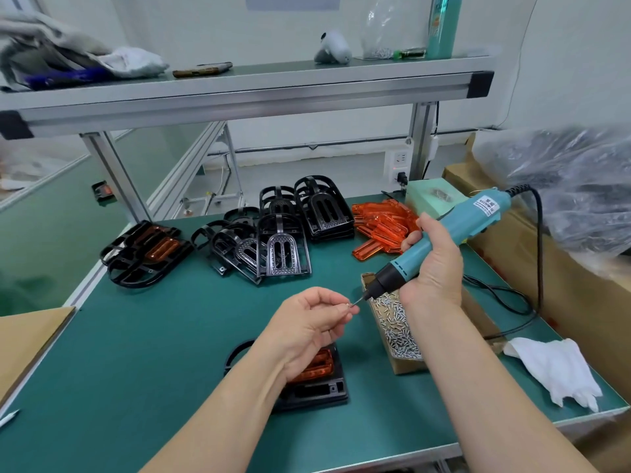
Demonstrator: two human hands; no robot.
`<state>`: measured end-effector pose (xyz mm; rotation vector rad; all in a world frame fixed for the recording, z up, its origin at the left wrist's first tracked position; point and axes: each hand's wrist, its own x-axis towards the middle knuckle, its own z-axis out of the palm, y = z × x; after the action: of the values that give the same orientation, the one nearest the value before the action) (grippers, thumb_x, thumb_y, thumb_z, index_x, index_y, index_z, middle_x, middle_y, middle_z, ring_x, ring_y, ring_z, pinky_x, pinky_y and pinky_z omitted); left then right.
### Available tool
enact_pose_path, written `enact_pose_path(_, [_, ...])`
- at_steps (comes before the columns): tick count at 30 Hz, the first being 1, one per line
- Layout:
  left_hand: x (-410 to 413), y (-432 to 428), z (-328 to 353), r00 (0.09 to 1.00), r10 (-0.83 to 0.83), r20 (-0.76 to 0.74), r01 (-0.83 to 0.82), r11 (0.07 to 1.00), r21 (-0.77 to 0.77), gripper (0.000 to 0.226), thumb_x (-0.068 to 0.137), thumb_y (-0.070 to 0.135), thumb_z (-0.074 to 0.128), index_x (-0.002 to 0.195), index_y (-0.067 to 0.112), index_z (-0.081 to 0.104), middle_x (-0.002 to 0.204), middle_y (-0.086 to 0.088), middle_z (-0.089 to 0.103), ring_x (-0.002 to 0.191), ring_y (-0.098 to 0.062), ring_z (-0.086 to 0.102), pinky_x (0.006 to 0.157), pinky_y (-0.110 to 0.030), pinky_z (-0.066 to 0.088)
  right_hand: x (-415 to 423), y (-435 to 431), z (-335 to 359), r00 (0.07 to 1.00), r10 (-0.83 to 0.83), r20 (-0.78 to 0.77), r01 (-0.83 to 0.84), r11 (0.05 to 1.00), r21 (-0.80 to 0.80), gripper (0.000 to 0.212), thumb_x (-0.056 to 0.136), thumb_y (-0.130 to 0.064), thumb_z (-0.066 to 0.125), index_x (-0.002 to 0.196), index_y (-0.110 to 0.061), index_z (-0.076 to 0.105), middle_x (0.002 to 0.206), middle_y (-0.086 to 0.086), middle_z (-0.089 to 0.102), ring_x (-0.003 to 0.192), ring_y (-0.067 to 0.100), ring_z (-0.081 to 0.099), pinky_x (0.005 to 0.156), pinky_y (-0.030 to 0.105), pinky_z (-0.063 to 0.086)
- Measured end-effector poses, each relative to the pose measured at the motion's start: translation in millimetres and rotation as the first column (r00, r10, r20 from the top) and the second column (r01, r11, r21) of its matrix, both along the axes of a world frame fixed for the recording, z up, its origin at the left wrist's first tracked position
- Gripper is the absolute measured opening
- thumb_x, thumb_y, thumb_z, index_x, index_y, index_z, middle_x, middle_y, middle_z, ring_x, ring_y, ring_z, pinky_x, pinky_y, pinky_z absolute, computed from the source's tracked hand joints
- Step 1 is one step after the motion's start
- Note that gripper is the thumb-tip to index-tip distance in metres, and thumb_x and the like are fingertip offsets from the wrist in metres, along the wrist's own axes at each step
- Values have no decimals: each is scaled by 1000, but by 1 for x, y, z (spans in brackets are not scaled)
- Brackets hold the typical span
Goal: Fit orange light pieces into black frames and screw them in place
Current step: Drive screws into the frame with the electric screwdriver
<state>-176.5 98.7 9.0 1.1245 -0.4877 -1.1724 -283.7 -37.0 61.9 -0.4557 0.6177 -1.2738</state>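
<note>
Green bench mat [170, 336], carrying:
- Nearer than the left-hand fingers [336, 303]: one black frame [321, 394] with an orange light piece [322, 365] seated in it.
- Just right of those fingers: open cardboard box of screws [396, 322].
- Beyond them: cluster of empty black frames [283, 240]; further left, stack of fitted frames [146, 254].
- Beyond the right-hand fingers [411, 240]: heap of loose orange pieces [382, 223]; pale green box [433, 196].
- Right of them and nearer: black cable [505, 302], white cloth [556, 367].
- Far left of the left-hand fingers: cardboard sheet [30, 339].
</note>
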Motion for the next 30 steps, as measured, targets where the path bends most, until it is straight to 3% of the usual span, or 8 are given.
enact_pose_path(9, [-2,3,-2,998,42,-45,-43,999,-16,15,63,2,77,74,10,71,91,-22,73,73,-17,71,65,-26,56,4,6,1,1000,-15,-27,14,999,-37,24,86,-11,76,103,-10,58,56,-8,61,51,4,56,53,18,49])
enact_pose_path(16, [-4,6,-2,998,53,-38,-54,998,-19,15,63,3,78,73,12,72,94,-22,73,75,-17,70,68,-27,56,4,6,-1,1000,-21,-15,20,1000,-17,35,85,-13,77,114,-8,58,59,-7,62,53,4,58,53,18,50])
enact_pose_path(24, [-7,9,0,994,95,-59,-96,995,-18,16,68,-2,75,78,8,67,92,-21,73,71,-16,69,67,-27,56,8,9,-1,999,-31,-32,30,999,-44,23,86,-14,76,99,-14,57,56,-9,61,51,4,57,52,19,50])
enact_pose_path(30, [-17,9,-6,954,260,151,-247,964,-99,29,79,-15,68,70,13,68,82,-13,73,86,-22,73,73,-26,55,16,15,1,992,-88,-89,82,994,-73,18,88,-14,74,98,-17,58,53,-10,57,49,4,54,52,19,49])
